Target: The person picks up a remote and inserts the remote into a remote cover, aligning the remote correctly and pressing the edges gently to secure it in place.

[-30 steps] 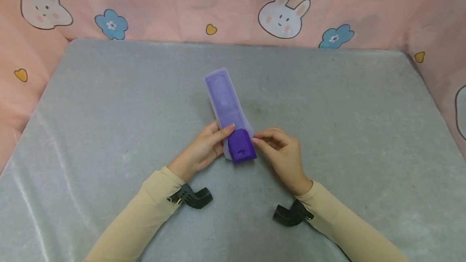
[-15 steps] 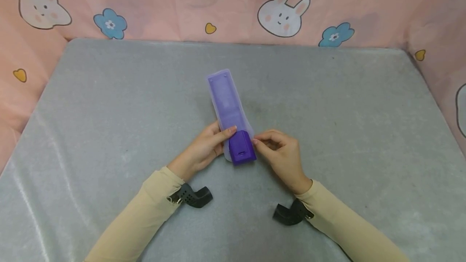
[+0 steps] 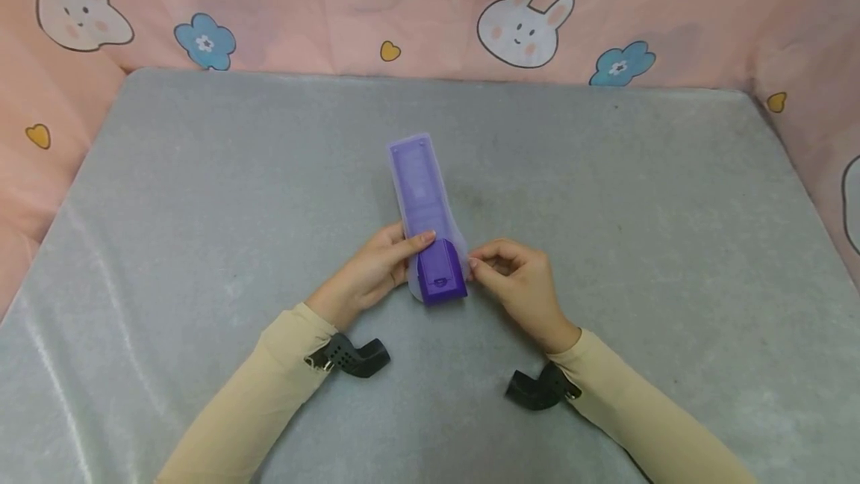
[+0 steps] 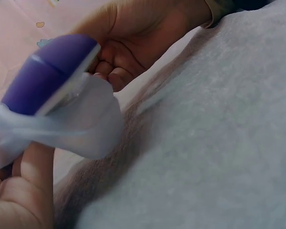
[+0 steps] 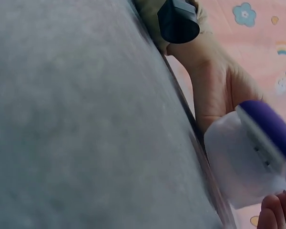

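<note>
A purple remote control [image 3: 440, 271] lies back side up in a translucent silicone cover [image 3: 419, 178], its lower end sticking out. My left hand [image 3: 366, 271] grips both from the left, thumb across the back just above the exposed part. On the other side, my right hand [image 3: 525, 291] pinches the cover's edge between thumb and forefinger. In the left wrist view the cover [image 4: 97, 119] hangs loose beneath the end of the remote control [image 4: 50, 71]. The right wrist view shows the white front edge of the remote control [image 5: 269, 129] standing away from the cover's rounded end.
A grey cloth-covered table [image 3: 645, 193] spreads around the hands. Pink curtains [image 3: 430, 13] with rabbits, flowers and hearts hang along its back and sides. A black camera mount [image 3: 359, 357] sits on the left wrist and another camera mount [image 3: 537, 388] on the right.
The remote control and its cover have turned slightly clockwise, the far end shifting right and nearer, the exposed end shifting a little left. Both hands keep their hold.
</note>
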